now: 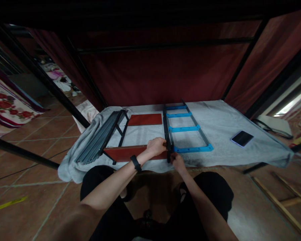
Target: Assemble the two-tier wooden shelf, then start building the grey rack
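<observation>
The person's left hand (156, 146) closes its fingers around the near end of a black metal side frame (166, 127), which lies on a grey blanket (215, 124) between a reddish-brown board (126, 154) and blue crossbars (184, 129), while the right hand's (178, 163) bent fingers touch that end, their grip indiscernible.

Smooth plastic crosspieces (185, 129), fleecy blanket (223, 122)

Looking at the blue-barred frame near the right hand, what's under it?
Pale grey cloth shows through the openings of the blue-barred frame. Whatever is directly beneath its bars, or under the cloth, is covered.
</observation>
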`<action>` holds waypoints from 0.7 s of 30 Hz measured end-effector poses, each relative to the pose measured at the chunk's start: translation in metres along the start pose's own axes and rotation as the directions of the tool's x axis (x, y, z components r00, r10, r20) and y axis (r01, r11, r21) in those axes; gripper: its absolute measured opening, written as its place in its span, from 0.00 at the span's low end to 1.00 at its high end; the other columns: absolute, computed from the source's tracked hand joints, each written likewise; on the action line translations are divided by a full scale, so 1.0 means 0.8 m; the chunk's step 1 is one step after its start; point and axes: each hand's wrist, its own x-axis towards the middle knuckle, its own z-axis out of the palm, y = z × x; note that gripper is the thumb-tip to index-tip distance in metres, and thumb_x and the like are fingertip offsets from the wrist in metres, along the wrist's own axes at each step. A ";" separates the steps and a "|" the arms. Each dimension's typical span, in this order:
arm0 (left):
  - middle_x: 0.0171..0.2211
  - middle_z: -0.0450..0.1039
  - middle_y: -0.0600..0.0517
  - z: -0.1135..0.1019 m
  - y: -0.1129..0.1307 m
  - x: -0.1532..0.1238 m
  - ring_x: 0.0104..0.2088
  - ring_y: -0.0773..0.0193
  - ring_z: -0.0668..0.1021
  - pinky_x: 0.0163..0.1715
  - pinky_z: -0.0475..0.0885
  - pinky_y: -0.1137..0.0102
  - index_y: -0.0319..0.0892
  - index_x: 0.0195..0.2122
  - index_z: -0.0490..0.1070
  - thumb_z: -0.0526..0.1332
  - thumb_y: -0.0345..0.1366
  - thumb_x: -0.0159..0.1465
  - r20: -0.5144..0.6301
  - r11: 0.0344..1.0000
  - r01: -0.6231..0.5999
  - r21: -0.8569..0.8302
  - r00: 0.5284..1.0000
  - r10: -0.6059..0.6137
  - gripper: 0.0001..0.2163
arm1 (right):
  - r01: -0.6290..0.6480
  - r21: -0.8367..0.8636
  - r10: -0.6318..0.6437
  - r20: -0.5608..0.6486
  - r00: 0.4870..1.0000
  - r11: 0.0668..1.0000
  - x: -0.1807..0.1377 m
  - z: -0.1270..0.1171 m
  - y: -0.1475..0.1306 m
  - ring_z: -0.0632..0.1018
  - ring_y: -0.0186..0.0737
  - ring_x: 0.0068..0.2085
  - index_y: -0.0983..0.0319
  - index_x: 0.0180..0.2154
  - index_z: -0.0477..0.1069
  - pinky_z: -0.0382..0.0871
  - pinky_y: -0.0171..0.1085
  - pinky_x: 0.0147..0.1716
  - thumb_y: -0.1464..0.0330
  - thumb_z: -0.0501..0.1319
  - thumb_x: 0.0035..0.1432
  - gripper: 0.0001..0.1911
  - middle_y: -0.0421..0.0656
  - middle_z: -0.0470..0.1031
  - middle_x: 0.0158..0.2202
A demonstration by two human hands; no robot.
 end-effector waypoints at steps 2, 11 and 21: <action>0.39 0.83 0.49 0.000 0.001 0.000 0.43 0.52 0.82 0.36 0.71 0.67 0.47 0.35 0.80 0.63 0.45 0.61 0.002 1.000 -0.001 0.006 1.000 0.001 0.10 | 0.011 -0.043 -0.010 0.007 1.000 0.999 -0.003 -0.002 -0.001 0.78 0.39 0.29 0.61 0.38 0.73 0.70 0.34 0.34 0.74 0.53 0.60 0.11 0.41 0.75 0.25; 0.41 0.82 0.48 0.002 0.003 0.000 0.44 0.52 0.82 0.39 0.72 0.66 0.47 0.37 0.80 0.63 0.44 0.61 0.003 1.000 0.023 0.009 1.000 -0.023 0.10 | 0.094 -0.205 -0.086 0.051 0.995 0.974 -0.005 -0.008 -0.005 0.81 0.40 0.37 0.62 0.41 0.74 0.70 0.34 0.39 0.77 0.53 0.60 0.13 0.46 0.81 0.36; 0.41 0.82 0.48 0.010 0.003 0.001 0.45 0.53 0.82 0.40 0.72 0.66 0.48 0.38 0.81 0.63 0.43 0.61 -0.007 0.999 0.026 0.034 1.000 -0.026 0.10 | 0.153 -0.399 -0.134 0.075 0.988 0.904 -0.010 -0.010 -0.016 0.78 0.41 0.45 0.64 0.43 0.72 0.68 0.34 0.44 0.78 0.52 0.64 0.12 0.52 0.78 0.45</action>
